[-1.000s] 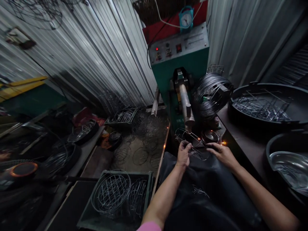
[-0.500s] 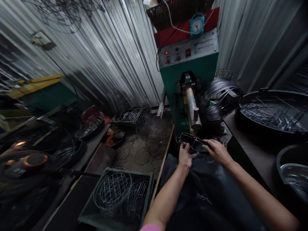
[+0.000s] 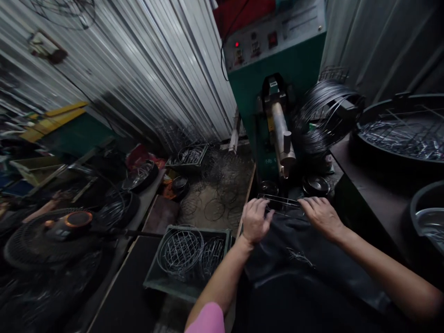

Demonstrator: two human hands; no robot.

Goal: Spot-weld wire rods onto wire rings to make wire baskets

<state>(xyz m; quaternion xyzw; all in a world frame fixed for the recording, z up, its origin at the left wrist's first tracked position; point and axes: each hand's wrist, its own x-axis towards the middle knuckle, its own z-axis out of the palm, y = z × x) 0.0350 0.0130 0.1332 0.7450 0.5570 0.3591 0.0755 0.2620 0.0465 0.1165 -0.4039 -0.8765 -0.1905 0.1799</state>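
Note:
Between my two hands is a thin wire frame (image 3: 282,202), seen nearly edge-on. My left hand (image 3: 255,219) grips its left end, fingers curled over the wire. On its right end, my right hand (image 3: 321,215) is closed with the fingers bent over the top. The frame hangs above the dark apron (image 3: 312,259) on my lap, just in front of a green machine (image 3: 243,92). The machine's metal arm (image 3: 281,134) ends above and beyond the frame, apart from it. Several short wire pieces (image 3: 300,256) lie on the apron.
A green crate (image 3: 180,289) with round wire grids stands at my left. A wire coil (image 3: 326,115) sits right of the machine. Large dark basins (image 3: 391,152) with wire pieces stand on the right. A fan (image 3: 52,236) and a person's arm (image 3: 43,208) are at far left.
Both hands have drawn back from the machine's arm toward me with the wire frame and moved wider apart. The frame has turned nearly edge-on. My view has tilted downward.

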